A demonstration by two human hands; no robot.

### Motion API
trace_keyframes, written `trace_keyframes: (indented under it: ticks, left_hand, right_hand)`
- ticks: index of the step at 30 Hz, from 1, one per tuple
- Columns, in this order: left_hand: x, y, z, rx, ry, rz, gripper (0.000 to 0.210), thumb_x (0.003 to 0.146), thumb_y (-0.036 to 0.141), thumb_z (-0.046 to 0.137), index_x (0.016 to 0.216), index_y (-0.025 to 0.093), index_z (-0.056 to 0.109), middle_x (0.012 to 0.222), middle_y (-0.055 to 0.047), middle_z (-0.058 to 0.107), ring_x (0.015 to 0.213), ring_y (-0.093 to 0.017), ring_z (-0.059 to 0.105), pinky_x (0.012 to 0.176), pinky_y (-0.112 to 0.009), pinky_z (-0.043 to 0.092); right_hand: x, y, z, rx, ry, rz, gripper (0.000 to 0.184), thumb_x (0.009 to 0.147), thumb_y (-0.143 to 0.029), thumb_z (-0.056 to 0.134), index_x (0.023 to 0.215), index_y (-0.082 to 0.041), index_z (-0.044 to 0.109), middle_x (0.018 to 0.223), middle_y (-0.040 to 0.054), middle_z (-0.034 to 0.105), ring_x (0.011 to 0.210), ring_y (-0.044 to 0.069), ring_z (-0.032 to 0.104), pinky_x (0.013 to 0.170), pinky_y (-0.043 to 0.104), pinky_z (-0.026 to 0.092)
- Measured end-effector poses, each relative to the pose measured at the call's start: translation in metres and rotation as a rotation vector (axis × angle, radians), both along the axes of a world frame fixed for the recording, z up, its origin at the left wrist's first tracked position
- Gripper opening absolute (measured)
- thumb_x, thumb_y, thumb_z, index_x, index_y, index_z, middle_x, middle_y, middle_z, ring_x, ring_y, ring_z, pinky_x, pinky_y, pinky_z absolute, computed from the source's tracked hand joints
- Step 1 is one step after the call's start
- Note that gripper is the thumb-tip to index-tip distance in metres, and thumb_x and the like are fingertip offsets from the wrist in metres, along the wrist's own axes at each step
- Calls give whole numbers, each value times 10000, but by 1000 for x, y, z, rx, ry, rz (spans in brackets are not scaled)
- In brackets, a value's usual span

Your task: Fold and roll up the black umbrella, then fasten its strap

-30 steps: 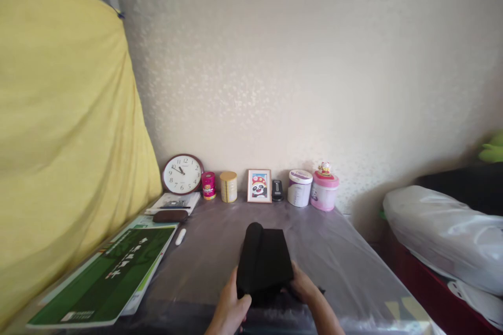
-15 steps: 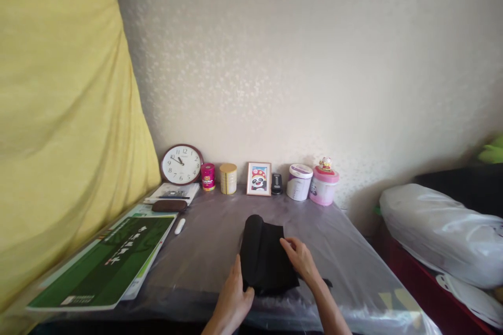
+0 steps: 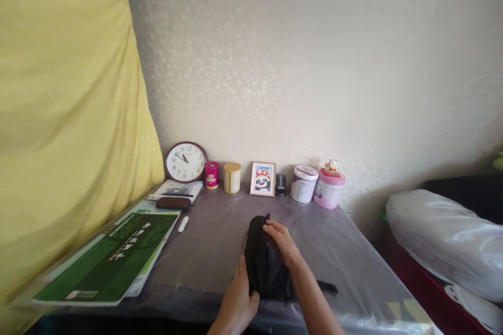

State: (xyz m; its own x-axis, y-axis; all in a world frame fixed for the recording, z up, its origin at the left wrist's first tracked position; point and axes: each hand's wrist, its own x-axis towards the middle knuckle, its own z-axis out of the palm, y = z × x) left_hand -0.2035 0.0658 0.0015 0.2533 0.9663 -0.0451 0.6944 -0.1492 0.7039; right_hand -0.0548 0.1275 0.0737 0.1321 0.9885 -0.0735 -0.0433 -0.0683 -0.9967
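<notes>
A black fabric roll-up case [image 3: 256, 256] lies near the front of the table, its rolled part on the left. My left hand [image 3: 238, 301] is closed around the near left end of the roll, thumb on the near edge and fingers along the side. With its fingertips, my right hand [image 3: 286, 247] pinches the loose flap of the case, which stands raised against the roll. From under my right forearm a black strap [image 3: 327, 287] sticks out to the right. The right hand and wrist hide part of the flap.
Green books [image 3: 113, 259], a brown case [image 3: 173, 203] and a white stick-like object [image 3: 183, 224] lie at left. Along the wall stand a clock [image 3: 186, 162], a pink can [image 3: 211, 175], a yellow-lidded can [image 3: 232, 178], a panda picture [image 3: 263, 180] and two tubs [image 3: 304, 184].
My right hand has moved left and slightly away from me, lifting the flap that lay flat over toward the roll. More of the strap shows. My left hand keeps its hold.
</notes>
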Motion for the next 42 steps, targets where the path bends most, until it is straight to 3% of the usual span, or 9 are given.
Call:
trace_keyframes:
  ticks: [6,10,14,18,21,25,31,36,42]
  left_hand:
    - [3,-5,15,-23,108,13,724,682,122,473,1361,75,227,1415,-175,324,1147,-229,511,980,-256,343]
    - [1,-7,24,-72,175,-2,683,692,140,481,1340,83,273,1399,-180,338,1086,-235,549,924,-275,395]
    - [-11,-10,14,-57,206,-47,660,725,194,484,1349,131,275,1385,-160,367,1114,-260,528,913,-317,411]
    - [-19,-14,7,59,254,-27,635,745,264,482,1338,108,319,1426,-167,306,1289,-300,342,1030,-367,329]
    - [-13,-13,18,139,257,-105,658,690,239,520,1322,133,371,1450,-143,274,1328,-311,263,1097,-423,228]
    - [3,-8,28,86,282,-186,904,529,104,547,1383,128,253,1488,-129,175,1369,-338,110,1119,-499,140]
    - [10,-2,11,56,291,-201,1016,405,-24,472,1383,86,219,1484,-185,86,1370,-319,63,1124,-430,169]
    - [12,-4,8,67,338,-147,1055,417,-35,455,1398,100,92,1486,-149,11,1370,-297,89,1111,-392,206]
    - [10,-6,31,-31,374,-157,983,491,-44,450,1389,69,66,1487,-150,-8,1378,-248,73,1115,-327,179]
  right_hand:
    - [-34,23,-22,-5,-103,33,278,691,-322,614,919,-164,614,617,-40,564,571,100,570,557,220,473]
    - [-40,31,-34,1,-460,29,217,734,-255,549,914,-151,611,604,-29,597,575,125,589,563,235,447]
    - [-41,28,-30,72,-756,67,208,746,-210,502,915,-164,614,648,1,678,680,148,628,639,238,423]
    - [-42,23,-24,108,-792,134,233,750,-179,451,922,-183,607,708,-3,715,732,143,643,673,231,419]
    - [-42,20,-23,138,-816,169,249,757,-173,440,926,-203,619,753,-13,722,757,140,643,685,227,420]
    - [-43,10,-23,209,-869,211,261,793,-198,438,924,-232,662,842,-7,717,817,149,636,738,235,427]
    - [-37,-1,-28,430,-961,277,238,847,-286,477,796,-262,708,945,-4,708,1049,185,543,928,295,364]
    - [-26,20,-40,456,-991,275,324,889,-269,405,769,-262,706,988,2,701,1177,206,468,1049,437,201]
    - [-19,58,-58,430,-1033,152,316,888,-261,397,811,-274,702,1026,1,688,1186,202,460,1046,454,194]
